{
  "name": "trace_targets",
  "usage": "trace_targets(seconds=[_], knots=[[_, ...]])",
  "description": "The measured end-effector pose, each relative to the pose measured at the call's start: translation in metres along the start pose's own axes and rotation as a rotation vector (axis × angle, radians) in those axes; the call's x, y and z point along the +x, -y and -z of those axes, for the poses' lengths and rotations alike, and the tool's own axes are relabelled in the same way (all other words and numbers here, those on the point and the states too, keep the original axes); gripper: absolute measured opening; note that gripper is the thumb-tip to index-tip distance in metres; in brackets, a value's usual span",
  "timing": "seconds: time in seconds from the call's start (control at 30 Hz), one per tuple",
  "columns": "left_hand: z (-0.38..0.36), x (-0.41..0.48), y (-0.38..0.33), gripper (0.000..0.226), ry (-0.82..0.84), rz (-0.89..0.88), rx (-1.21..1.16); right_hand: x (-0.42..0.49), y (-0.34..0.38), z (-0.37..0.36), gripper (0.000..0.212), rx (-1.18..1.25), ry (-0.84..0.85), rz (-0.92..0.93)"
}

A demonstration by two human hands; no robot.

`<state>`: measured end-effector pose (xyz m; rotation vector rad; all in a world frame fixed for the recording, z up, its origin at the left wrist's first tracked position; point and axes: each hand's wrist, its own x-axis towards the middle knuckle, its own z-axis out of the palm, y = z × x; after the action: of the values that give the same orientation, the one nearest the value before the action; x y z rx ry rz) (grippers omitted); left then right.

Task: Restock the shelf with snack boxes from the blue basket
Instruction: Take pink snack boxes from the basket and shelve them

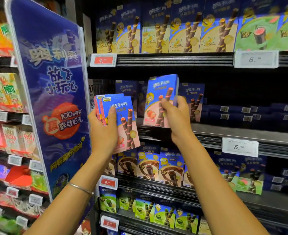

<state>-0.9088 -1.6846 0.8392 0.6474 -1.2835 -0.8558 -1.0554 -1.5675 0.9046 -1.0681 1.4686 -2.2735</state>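
Note:
My left hand point(104, 131) grips a small stack of blue and pink snack boxes point(121, 121), held upright in front of the shelving. My right hand point(175, 116) holds another blue and pink snack box point(158, 97) upright at the front edge of the middle shelf point(224, 131). More boxes of the same kind point(193, 99) stand behind it on that shelf. The blue basket is out of view.
A tall blue promotional panel point(55, 99) juts out at the left of the bay. Yellow boxes point(173, 31) fill the shelf above, brown and green ones point(165, 167) the shelves below. Dark blue boxes point(258, 112) lie flat at the middle shelf's right. Price tags point(240, 146) line the shelf edges.

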Motion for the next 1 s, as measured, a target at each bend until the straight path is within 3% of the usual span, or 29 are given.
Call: trace_targets(seconds=[0.07,0.2,0.33,0.5,0.9,1.0], knots=[[0.004,0.003,-0.002,0.054,0.006,0.035,-0.024,0.014,-0.001,0.001,0.023,-0.08,-0.021,0.039],[0.007,0.008,-0.008,0.077,0.022,0.037,-0.035,0.034,-0.018,-0.006,0.015,-0.183,-0.019,-0.058],[0.008,0.012,-0.006,0.076,0.002,0.031,-0.026,0.048,-0.034,-0.013,0.033,-0.352,-0.129,-0.075],[0.008,0.017,-0.001,0.075,0.031,0.031,-0.059,0.063,-0.04,-0.018,0.043,-0.697,-0.143,-0.013],[0.008,0.022,0.002,0.055,0.073,0.013,-0.128,0.075,-0.049,-0.037,0.016,-0.882,-0.204,0.004],[0.009,0.022,0.003,0.061,0.046,-0.012,-0.126,0.076,-0.05,-0.04,0.015,-0.9,-0.206,0.014]])
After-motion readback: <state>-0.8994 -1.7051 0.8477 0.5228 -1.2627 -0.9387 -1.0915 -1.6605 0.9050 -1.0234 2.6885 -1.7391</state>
